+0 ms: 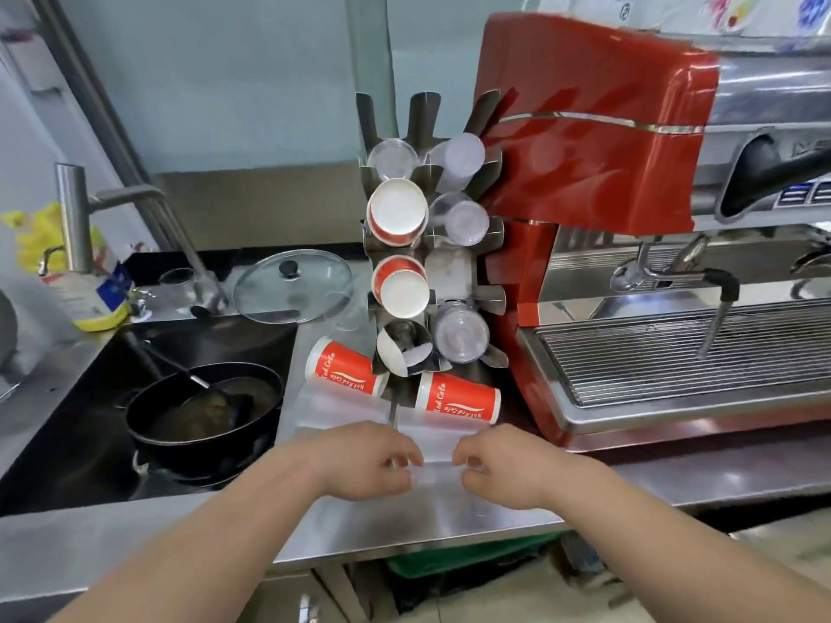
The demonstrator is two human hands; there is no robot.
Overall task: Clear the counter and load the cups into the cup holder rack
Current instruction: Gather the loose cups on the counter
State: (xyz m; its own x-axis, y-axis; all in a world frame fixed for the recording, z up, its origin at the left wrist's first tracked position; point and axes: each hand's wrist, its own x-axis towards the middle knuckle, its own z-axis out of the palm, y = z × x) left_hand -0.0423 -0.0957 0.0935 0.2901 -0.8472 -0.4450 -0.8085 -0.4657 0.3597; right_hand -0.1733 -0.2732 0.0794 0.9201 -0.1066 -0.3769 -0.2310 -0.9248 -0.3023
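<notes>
Two red paper cups lie on their sides on the steel counter, and each carries white lettering. The left cup [344, 368] and the right cup [458, 397] seem to read "Not Red Cola". No other writing here is legible.

- Counter [449, 510]: brushed metal, smooth, dull sheen.
- Cup rack [449, 272]: sheet metal, matt grey.
- Red cups [458, 400]: paper by the look of them, printed red with a slight gloss, white matt inside.
- Clear cups [463, 335]: thin transparent plastic, some cloudy.
- Clear cup [436, 469] between the hands: see-through plastic, smooth.
- Coffee machine [584, 141]: glossy red panels, mirror-like; polished metal front and a wire metal drip grid.
- Pan [202, 411]: black, matt.
- Lid [292, 285]: clear glass, metal rim, black knob.
- Sink [67, 442]: dark, smooth metal.
</notes>
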